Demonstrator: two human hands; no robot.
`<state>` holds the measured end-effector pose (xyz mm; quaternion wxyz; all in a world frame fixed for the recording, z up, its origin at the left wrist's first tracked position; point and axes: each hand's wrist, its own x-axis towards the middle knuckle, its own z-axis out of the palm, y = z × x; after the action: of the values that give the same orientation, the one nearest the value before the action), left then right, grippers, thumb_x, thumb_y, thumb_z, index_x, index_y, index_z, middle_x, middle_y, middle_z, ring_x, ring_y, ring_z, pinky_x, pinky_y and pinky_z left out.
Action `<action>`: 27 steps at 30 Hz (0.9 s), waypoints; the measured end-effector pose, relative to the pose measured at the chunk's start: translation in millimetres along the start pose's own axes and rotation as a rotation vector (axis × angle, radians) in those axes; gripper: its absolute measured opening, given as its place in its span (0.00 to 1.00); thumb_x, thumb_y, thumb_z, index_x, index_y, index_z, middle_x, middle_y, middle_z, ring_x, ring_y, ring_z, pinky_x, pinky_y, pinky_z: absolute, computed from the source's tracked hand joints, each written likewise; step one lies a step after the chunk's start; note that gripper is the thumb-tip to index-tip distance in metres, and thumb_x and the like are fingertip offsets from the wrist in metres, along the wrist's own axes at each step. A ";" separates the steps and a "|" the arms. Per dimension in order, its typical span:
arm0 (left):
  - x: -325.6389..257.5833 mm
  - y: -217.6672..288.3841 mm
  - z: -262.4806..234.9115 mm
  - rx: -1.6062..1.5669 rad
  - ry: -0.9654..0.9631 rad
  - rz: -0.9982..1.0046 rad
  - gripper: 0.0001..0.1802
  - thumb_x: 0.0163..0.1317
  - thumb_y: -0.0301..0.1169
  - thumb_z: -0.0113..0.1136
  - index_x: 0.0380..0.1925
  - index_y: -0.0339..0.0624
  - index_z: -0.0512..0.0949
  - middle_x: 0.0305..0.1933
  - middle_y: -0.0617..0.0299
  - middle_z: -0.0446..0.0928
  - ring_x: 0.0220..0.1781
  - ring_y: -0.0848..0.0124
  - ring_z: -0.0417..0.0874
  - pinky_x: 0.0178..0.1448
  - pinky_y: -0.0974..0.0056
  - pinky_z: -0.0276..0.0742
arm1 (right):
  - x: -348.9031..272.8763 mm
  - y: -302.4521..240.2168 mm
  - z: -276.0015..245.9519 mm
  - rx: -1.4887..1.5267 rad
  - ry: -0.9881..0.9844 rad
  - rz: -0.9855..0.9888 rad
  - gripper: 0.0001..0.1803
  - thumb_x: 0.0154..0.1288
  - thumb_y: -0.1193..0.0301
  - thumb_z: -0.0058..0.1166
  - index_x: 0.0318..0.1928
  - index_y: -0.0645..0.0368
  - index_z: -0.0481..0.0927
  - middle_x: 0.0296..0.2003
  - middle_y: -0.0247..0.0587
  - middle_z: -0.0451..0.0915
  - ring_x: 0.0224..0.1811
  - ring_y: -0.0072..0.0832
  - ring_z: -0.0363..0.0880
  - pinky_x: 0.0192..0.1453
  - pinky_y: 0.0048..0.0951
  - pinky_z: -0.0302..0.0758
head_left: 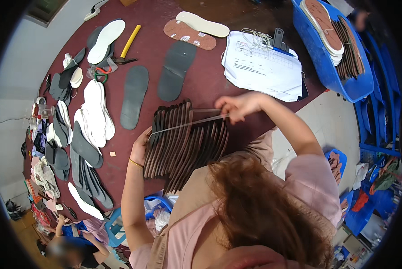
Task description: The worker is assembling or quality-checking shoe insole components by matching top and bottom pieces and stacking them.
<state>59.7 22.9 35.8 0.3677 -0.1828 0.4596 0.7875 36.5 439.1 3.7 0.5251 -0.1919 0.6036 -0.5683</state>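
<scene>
A fanned stack of dark brown shoe insoles (187,148) lies on the dark red table (210,85) in front of me. My left hand (141,145) grips the stack's left edge, where one end of a thin pale cord (187,124) meets it. My right hand (236,106) is at the stack's upper right, fingers pinched on the cord. The cord runs taut across the top of the stack between both hands. My hair and shoulder hide the near end of the stack.
Two grey insoles (133,96) lie beyond the stack, with white insoles (95,112) and grey piles to the left. A yellow-handled tool (130,41), white papers (263,67) and a blue crate (344,85) of insoles are farther off. Another person (71,251) sits at lower left.
</scene>
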 end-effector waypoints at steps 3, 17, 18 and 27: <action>2.5 -5.7 -7.8 -0.001 -0.020 0.003 0.31 0.56 0.18 0.34 0.63 0.32 0.64 0.55 0.55 0.75 0.51 0.67 0.79 0.56 0.64 0.78 | -33.1 22.4 61.3 0.017 0.133 0.062 0.37 0.63 0.61 0.61 0.65 0.63 0.57 0.52 0.46 0.75 0.42 0.24 0.78 0.38 0.25 0.76; -48.1 -36.7 -61.9 -0.295 0.113 0.035 0.19 0.68 0.35 0.45 0.52 0.37 0.76 0.48 0.53 0.81 0.48 0.60 0.83 0.55 0.55 0.80 | 55.5 -12.5 160.6 0.303 0.561 -0.481 0.50 0.46 0.65 0.75 0.62 0.62 0.53 0.54 0.48 0.69 0.45 0.28 0.72 0.53 0.31 0.72; -57.0 -43.1 -63.8 -0.338 0.131 0.091 0.19 0.69 0.36 0.44 0.53 0.36 0.76 0.50 0.53 0.81 0.48 0.59 0.83 0.55 0.55 0.80 | 55.8 -18.2 163.7 0.295 0.451 -0.436 0.56 0.46 0.66 0.75 0.67 0.62 0.47 0.56 0.51 0.69 0.50 0.32 0.73 0.55 0.33 0.71; -75.5 -74.9 -75.1 -0.053 0.392 0.337 0.20 0.71 0.35 0.43 0.58 0.39 0.72 0.55 0.55 0.78 0.52 0.64 0.81 0.57 0.59 0.79 | 53.8 -6.5 168.9 0.142 0.392 -0.299 0.66 0.54 0.69 0.69 0.71 0.62 0.23 0.57 0.59 0.71 0.58 0.37 0.74 0.61 0.34 0.71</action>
<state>161.9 -49.6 0.5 0.1302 -0.2622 0.5251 0.7991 158.0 310.9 20.5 0.3204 -0.1277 0.6174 -0.7071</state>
